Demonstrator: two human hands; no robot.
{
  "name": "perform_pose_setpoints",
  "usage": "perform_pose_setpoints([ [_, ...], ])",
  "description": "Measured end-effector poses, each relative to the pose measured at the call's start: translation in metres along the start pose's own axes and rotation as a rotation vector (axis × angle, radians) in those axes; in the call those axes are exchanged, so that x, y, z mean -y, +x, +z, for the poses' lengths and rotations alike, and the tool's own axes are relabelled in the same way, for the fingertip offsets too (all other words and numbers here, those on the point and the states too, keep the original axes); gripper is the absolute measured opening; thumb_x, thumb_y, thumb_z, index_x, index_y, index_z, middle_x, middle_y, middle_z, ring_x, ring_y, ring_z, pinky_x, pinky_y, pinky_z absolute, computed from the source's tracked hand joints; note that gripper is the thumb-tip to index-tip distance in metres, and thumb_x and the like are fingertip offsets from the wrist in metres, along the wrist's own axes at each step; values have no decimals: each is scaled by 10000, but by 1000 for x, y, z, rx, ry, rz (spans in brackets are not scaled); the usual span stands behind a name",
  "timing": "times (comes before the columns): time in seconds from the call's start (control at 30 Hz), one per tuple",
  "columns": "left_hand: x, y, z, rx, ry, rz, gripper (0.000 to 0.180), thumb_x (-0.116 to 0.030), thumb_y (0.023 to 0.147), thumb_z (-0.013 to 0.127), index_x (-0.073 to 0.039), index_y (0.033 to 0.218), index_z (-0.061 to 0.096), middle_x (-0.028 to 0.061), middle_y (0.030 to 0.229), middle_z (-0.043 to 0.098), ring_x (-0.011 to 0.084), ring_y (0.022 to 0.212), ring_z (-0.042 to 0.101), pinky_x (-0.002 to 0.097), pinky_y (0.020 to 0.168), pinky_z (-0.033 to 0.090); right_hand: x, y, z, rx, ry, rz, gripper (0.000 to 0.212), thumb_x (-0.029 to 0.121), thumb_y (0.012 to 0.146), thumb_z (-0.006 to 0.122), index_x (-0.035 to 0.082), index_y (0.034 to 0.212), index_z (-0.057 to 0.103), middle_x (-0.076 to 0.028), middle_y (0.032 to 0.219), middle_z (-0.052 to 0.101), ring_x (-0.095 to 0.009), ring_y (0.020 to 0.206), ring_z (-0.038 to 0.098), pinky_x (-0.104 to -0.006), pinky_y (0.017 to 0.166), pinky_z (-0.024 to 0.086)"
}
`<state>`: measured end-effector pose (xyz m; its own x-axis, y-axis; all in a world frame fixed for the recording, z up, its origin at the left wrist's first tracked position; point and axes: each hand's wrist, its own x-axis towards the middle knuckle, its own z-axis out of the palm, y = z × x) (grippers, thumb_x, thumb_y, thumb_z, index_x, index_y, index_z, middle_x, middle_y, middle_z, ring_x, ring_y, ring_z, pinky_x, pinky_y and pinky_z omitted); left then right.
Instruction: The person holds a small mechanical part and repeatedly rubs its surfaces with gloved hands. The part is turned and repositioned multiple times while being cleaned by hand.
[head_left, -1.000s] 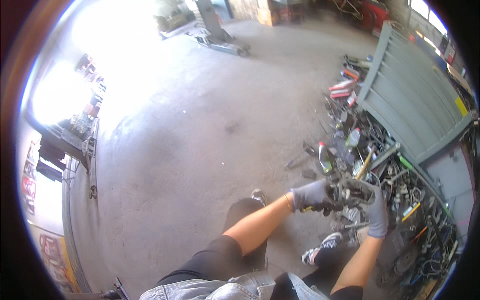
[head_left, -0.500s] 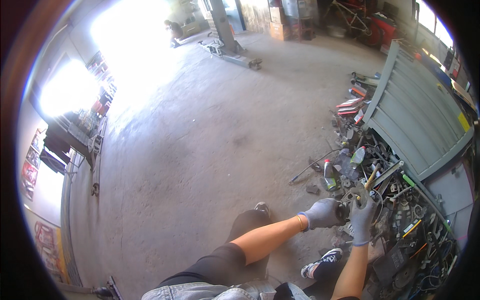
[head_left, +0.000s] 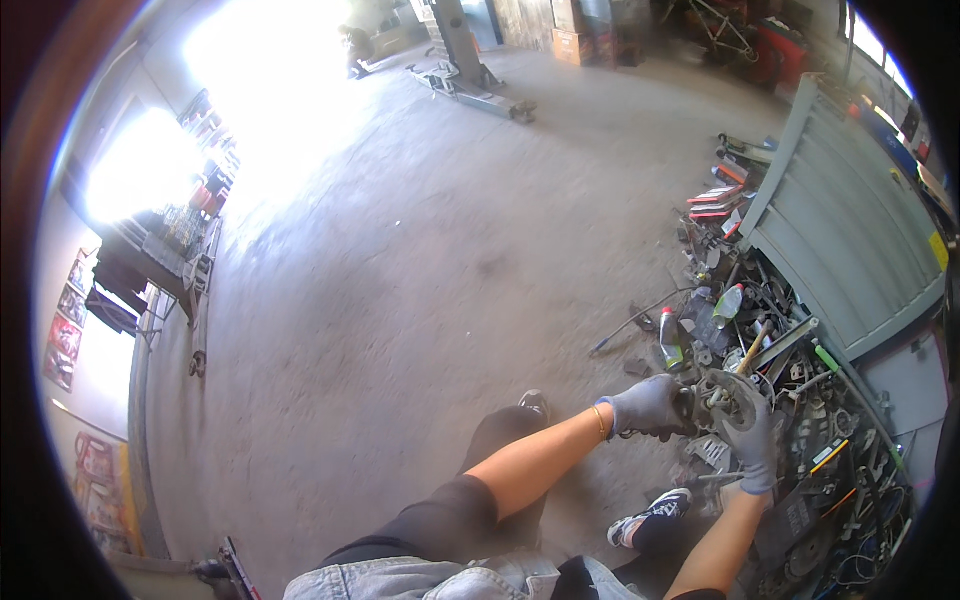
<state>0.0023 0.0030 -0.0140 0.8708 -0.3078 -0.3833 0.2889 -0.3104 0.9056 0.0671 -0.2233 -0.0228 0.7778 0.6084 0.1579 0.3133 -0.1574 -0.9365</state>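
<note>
Both arms stretched forward, gloved left hand [head_left: 650, 407] and gloved right hand [head_left: 752, 437] curled tight, close together

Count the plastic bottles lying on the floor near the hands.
2: a bottle with a red cap beside the scrap pile, and a bottle with a green cap further right among the metal parts. More may be hidden.

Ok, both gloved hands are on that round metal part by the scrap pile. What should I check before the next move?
1. Left hand grips the round metal part: ok.
2. Right hand on the part: ok.
3. Gloves on both hands: ok.
4. Part clear of the scrap pile: cannot tell, clutter sits close behind.
5. Wooden-handled tool clear of the part: cannot tell.
6. Bare concrete floor to the left: ok.
</note>
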Motion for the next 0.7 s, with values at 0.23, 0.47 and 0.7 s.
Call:
perform_pose_setpoints([
  [0.23,-9,-8,-8,129,-58,48,340,-381,842,802,-44,829,758,52,640,701,94,490,585,268,434,416,29,-6,-5,21,77,86,616,-51,702,832,0,1294,670,-78,1362,629,-198,1229,633,-318,948,588],
  [0.47,-10,-11,-13,136,-109,93,367,-397,835,813,-44,756,758,51,633,700,88,482,575,267,430,402,26,-5,-1,-112,26,40,472,-66,680,834,-10,1133,713,-66,1226,654,-162,1138,645,-278,857,611],
  [0.7,-8,-6,-7,24,-92,37,371,-416,819,825,-50,798,764,33,619,683,87,489,580,268,442,411,28,-1,5,-219,-492,-54,302,32,676,829,53,970,766,-100,990,703,-272,928,642,-399,844,535],
])
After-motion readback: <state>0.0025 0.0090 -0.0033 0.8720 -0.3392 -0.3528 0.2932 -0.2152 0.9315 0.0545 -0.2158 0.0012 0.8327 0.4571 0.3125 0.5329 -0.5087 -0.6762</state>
